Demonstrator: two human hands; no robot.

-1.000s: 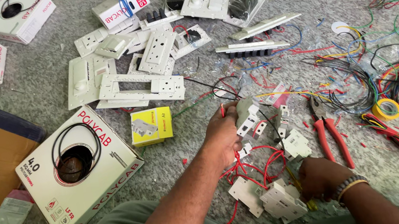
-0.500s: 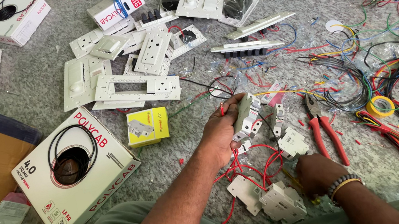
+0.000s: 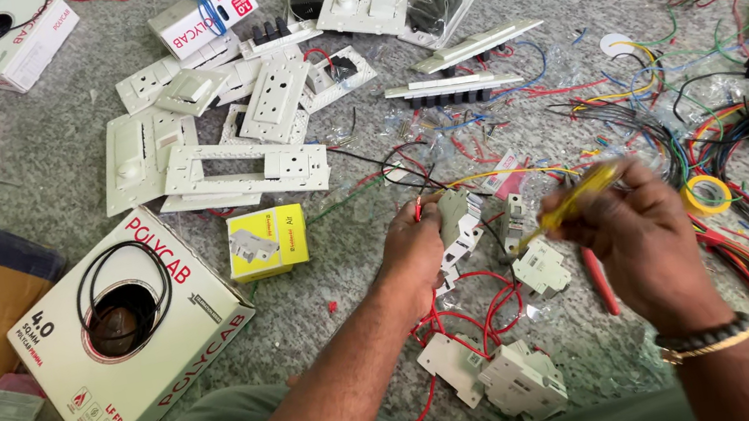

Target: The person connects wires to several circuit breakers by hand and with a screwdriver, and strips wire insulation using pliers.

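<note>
Now right hand (image 3: 647, 231) up off the floor vs 0.5 s ago, gripping yellow screwdriver (image 3: 568, 203), tip at 9 o'clock toward grey breaker (image 3: 453, 218) clamped in left hand (image 3: 414, 253).

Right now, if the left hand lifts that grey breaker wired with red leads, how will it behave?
Likely rigid: the grey breaker is a moulded block in the left hand. It probably won't lift free; the red wires loop to other breakers on the floor and may drag them. The wires look springy, holding their curves.
</note>
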